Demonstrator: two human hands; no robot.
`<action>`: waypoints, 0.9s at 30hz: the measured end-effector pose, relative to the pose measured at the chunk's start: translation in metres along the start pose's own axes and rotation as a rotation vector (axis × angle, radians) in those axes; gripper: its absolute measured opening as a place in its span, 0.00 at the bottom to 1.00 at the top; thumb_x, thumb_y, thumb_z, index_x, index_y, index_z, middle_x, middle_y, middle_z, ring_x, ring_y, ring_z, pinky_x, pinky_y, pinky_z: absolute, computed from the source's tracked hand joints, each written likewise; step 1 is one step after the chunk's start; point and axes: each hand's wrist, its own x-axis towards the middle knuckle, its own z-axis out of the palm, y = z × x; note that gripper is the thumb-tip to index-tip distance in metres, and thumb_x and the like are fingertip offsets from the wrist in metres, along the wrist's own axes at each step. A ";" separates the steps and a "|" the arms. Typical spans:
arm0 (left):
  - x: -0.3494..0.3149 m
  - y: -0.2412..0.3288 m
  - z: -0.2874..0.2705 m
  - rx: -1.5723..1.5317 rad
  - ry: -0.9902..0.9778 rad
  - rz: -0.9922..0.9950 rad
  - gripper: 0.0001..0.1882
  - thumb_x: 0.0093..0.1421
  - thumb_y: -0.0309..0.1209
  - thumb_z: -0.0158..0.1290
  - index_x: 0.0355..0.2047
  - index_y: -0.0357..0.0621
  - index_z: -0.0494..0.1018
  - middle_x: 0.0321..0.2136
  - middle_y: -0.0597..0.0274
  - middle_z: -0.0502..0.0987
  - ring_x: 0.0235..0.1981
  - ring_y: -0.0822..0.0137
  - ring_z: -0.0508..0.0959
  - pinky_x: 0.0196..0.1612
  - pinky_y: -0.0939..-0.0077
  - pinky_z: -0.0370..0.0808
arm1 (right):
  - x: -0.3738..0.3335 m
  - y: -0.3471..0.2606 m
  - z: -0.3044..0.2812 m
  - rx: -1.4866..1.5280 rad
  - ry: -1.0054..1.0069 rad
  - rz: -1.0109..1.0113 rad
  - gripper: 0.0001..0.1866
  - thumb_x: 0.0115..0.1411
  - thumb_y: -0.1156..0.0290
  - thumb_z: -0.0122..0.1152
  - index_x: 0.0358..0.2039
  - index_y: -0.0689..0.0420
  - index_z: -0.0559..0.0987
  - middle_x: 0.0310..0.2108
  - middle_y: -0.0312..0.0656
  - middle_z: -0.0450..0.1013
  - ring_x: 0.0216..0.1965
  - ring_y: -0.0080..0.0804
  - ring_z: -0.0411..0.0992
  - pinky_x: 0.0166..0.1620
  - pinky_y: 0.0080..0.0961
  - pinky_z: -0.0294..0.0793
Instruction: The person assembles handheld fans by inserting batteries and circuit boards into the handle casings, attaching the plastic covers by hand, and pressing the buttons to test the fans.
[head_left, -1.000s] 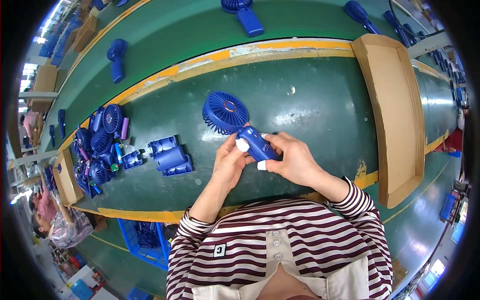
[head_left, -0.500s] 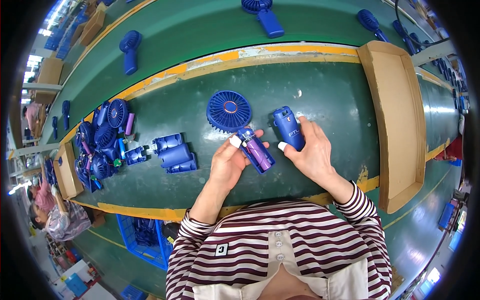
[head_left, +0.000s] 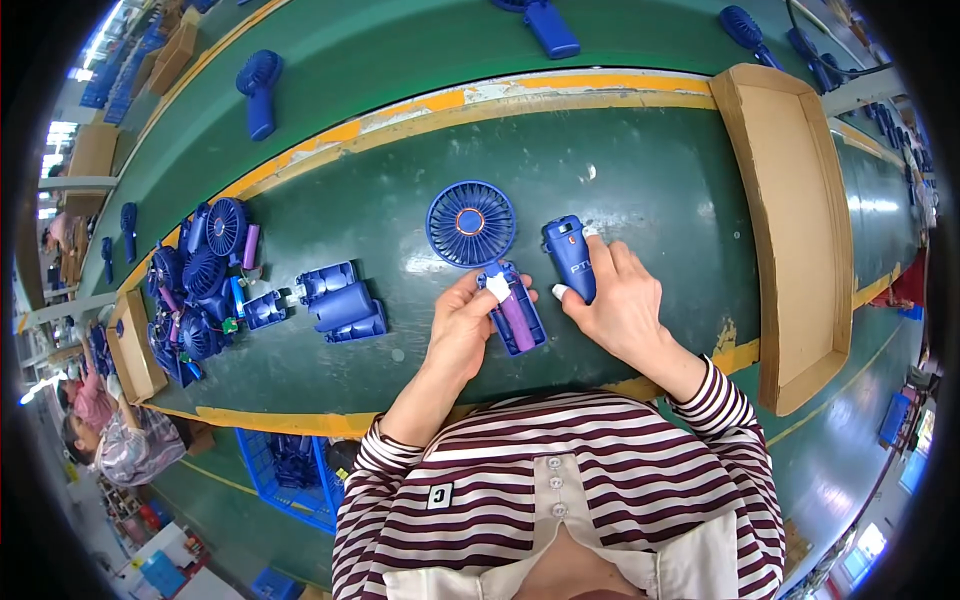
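My left hand [head_left: 458,332] is closed around the handle of a blue handheld fan [head_left: 471,222]. Its round caged head points away from me. The handle lies uncovered, with a purple cylindrical battery [head_left: 518,322] inside, and my white-tipped thumb presses near the battery's far end. To the right, my right hand [head_left: 625,305] has its thumb and fingers on either side of a blue handle cover [head_left: 570,262], whose outer face is up. Whether the cover rests on the table I cannot tell.
Several blue handle shells [head_left: 343,308] lie to the left, beside a heap of fan parts and batteries [head_left: 205,275]. A cardboard tray [head_left: 800,240] stands at the right. Finished-looking fans [head_left: 260,95] lie on the green belt beyond the yellow edge. A blue crate [head_left: 285,490] sits below.
The fan has turned straighter, its open handle now pointing more directly toward me. My right fingers have come in against the handle cover, which has tilted slightly more upright.
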 end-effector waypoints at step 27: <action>0.012 -0.016 -0.004 0.168 0.030 -0.025 0.10 0.57 0.25 0.47 0.40 0.37 0.70 0.29 0.67 0.74 0.29 0.79 0.73 0.32 0.81 0.72 | 0.028 -0.001 0.022 0.160 -0.020 -0.622 0.10 0.37 0.76 0.58 0.24 0.60 0.71 0.24 0.41 0.64 0.27 0.36 0.63 0.33 0.30 0.61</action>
